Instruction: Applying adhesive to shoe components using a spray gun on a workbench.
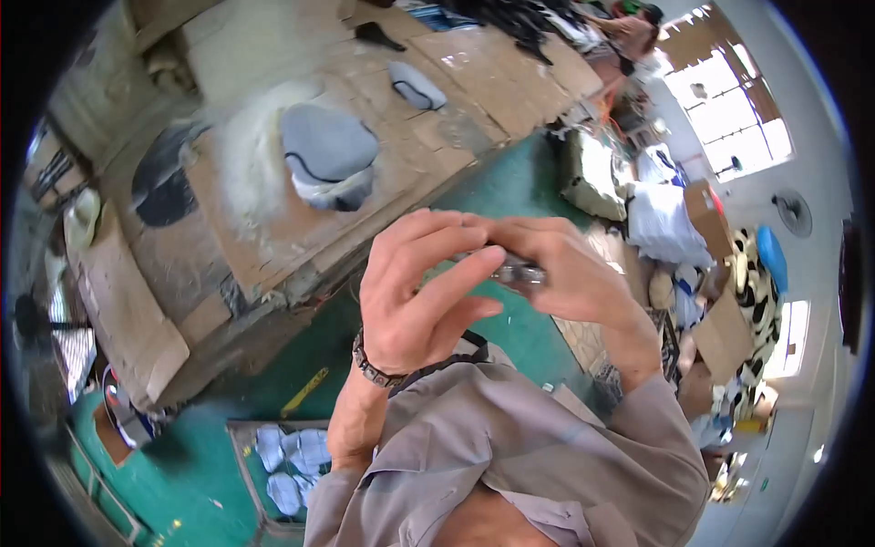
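Note:
My left hand [410, 296] and my right hand [574, 269] meet in front of my chest. In the right hand's bent fingers is a small shiny grey object [521, 273], partly covered, its kind unclear. The left fingers curl in from the other side, tips by that object and the right fingers. What they pinch is hidden, and the left thumb stands apart. A dark bracelet [372, 363] circles my left wrist. Beyond my hands, a stack of grey fabric pieces [330, 144] with dark trim lies on the cardboard-covered table [437, 159].
One more grey piece [416, 86] lies farther back on the table, and dark material [524, 23] heaps at its far end. Below left, several grey-blue pieces [293, 463] sit in a framed holder. White bundles [668, 221] and boxes crowd the right. Another person [629, 38] is far back.

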Tool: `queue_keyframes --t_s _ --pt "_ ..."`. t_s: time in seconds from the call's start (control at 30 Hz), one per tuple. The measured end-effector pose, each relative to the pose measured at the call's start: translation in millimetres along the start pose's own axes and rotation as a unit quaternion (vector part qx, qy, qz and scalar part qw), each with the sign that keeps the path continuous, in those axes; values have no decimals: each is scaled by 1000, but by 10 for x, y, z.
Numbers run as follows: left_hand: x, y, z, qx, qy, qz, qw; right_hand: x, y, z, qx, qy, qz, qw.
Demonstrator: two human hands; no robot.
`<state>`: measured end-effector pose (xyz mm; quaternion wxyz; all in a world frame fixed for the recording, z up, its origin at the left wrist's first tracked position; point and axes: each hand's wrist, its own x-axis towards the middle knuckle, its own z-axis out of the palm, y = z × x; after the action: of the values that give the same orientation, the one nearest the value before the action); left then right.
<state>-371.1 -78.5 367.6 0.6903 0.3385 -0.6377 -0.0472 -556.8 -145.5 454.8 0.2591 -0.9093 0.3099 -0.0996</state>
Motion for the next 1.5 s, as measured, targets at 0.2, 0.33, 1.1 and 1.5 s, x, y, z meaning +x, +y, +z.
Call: queue_keyframes --t_s 0.2,0.33,1.1,1.5 --pt "26 -40 242 -5 -74 53 996 -148 -3 64 16 -15 9 1000" --pt "-65 -19 244 -58 -38 12 998 -129 3 127 25 -20 0 999" --pt "-548 26 -428 25 -36 -48 998 87 -259 90 -24 138 18 990" --pt "-1785 -328 -901 168 51 -358 917 46 -936 107 -127 64 -20 990"
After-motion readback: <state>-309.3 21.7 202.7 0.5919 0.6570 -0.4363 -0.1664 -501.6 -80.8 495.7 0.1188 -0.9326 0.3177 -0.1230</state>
